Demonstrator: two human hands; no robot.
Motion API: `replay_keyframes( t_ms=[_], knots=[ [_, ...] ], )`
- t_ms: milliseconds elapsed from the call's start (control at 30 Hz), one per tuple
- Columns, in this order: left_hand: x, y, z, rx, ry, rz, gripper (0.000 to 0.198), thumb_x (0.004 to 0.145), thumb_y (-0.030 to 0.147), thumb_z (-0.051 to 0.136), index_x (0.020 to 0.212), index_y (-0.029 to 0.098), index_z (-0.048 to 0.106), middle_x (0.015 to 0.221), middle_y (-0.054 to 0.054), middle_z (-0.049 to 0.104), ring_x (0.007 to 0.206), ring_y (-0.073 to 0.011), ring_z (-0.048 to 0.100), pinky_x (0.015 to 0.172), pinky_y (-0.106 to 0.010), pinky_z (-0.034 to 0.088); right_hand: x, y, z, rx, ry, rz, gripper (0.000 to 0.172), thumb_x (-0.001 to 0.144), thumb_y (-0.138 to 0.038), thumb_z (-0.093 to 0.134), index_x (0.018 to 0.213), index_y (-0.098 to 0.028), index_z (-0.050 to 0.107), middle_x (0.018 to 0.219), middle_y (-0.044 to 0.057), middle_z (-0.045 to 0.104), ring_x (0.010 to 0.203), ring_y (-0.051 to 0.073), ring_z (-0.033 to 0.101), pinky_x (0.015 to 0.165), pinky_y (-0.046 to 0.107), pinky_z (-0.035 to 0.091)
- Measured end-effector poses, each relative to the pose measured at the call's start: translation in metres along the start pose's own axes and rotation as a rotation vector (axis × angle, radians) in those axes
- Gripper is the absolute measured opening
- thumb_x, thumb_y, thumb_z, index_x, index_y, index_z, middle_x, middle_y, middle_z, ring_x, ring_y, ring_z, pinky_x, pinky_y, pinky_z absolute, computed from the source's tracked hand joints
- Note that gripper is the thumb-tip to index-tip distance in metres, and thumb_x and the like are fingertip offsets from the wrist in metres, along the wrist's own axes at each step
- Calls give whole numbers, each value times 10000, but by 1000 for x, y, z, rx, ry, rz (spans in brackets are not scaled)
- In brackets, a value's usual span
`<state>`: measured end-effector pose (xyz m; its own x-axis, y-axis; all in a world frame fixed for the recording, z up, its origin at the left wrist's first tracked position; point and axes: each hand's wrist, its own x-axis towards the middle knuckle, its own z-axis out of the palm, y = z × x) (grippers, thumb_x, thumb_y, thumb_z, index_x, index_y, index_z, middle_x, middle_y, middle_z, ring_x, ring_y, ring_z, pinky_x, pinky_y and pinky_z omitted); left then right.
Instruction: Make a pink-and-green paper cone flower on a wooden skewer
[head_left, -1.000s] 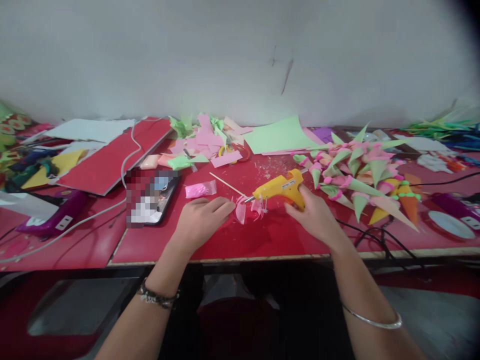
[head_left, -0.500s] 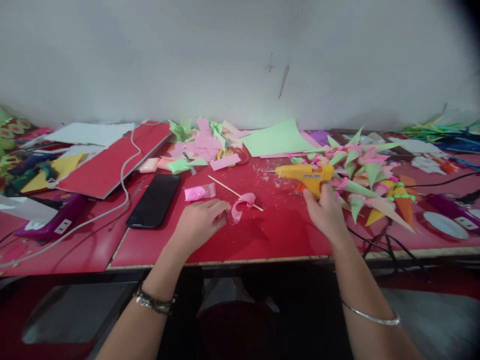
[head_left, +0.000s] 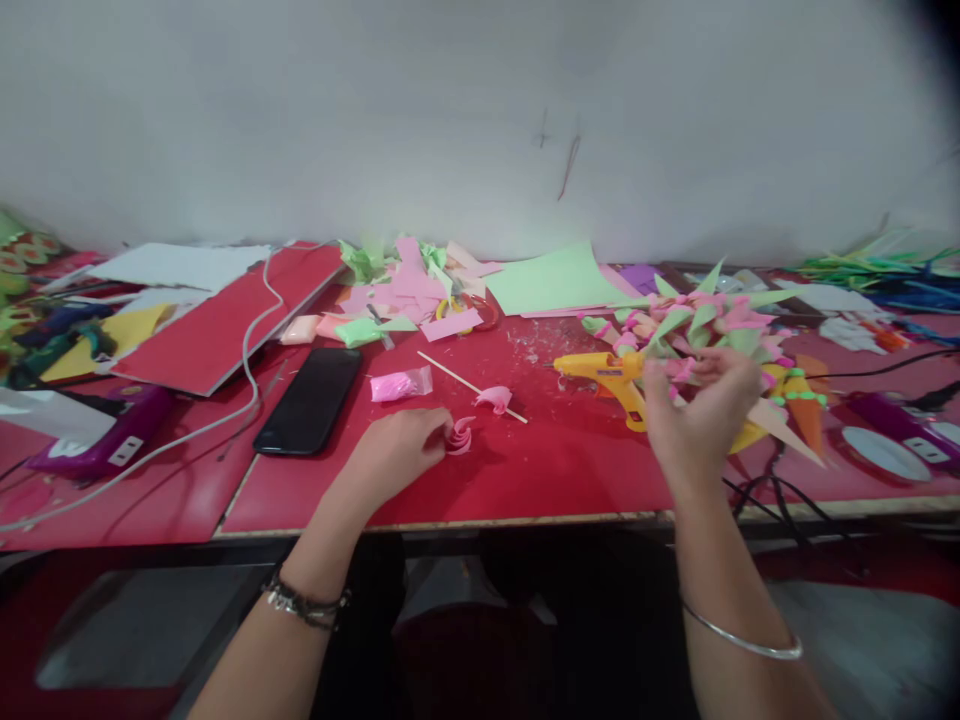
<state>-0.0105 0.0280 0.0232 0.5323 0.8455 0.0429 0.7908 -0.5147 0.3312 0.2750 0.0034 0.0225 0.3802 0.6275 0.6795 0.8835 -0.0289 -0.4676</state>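
My left hand point(head_left: 401, 450) is closed, its fingertips pinching a coiled pink paper strip point(head_left: 459, 436) just above the red table point(head_left: 525, 490). Beyond the coil lies a thin wooden stick point(head_left: 450, 372) with a curled pink paper piece point(head_left: 495, 400) on it. A yellow hot glue gun point(head_left: 611, 375) rests on the table, nozzle pointing left. Right of its handle, my right hand point(head_left: 697, 415) has thumb and fingers apart and grips nothing visible. Behind that hand spreads a pile of pink and green paper cones point(head_left: 697, 310).
A black phone point(head_left: 309, 402) and a packet of pink material point(head_left: 401, 384) lie left of centre. Paper scraps point(head_left: 409, 285) and a green sheet point(head_left: 555, 280) sit along the wall. A white cable point(head_left: 247, 370) crosses the left side; black cords point(head_left: 772, 490) hang at the right edge.
My right hand has let go of the glue gun and moved right, leaving it on the table. The pink strip in my left hand is now a tighter coil, apart from the piece on the stick.
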Motion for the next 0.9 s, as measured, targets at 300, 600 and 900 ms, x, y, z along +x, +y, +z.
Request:
replay_keyframes(
  t_ms=[300, 600, 900],
  knots=[
    [-1, 0, -1, -34, 4, 30, 61, 753, 165, 479, 762, 196, 531, 730, -1, 607, 621, -139, 538, 537, -227, 338, -27, -62, 37, 243, -583, -323, 303, 865, -316, 381, 1121, -219, 511, 942, 77, 584, 812, 182, 559, 677, 273, 427],
    [-1, 1, 2, -39, 14, 42, 72, 749, 173, 482, 763, 191, 550, 722, -3, 602, 618, -137, 544, 537, -223, 347, -31, -61, 50, 262, -645, -235, 192, 810, -321, 461, 821, -211, 617, 720, 26, 603, 613, 138, 521, 571, 234, 374],
    [-4, 9, 1, -5, 23, 50, 109, 768, 163, 444, 765, 201, 545, 735, -1, 612, 601, -133, 542, 514, -221, 332, -34, -48, 48, 384, -626, -115, 114, 741, -193, 482, 751, -173, 594, 698, 31, 640, 622, 137, 579, 588, 239, 429]
  ],
)
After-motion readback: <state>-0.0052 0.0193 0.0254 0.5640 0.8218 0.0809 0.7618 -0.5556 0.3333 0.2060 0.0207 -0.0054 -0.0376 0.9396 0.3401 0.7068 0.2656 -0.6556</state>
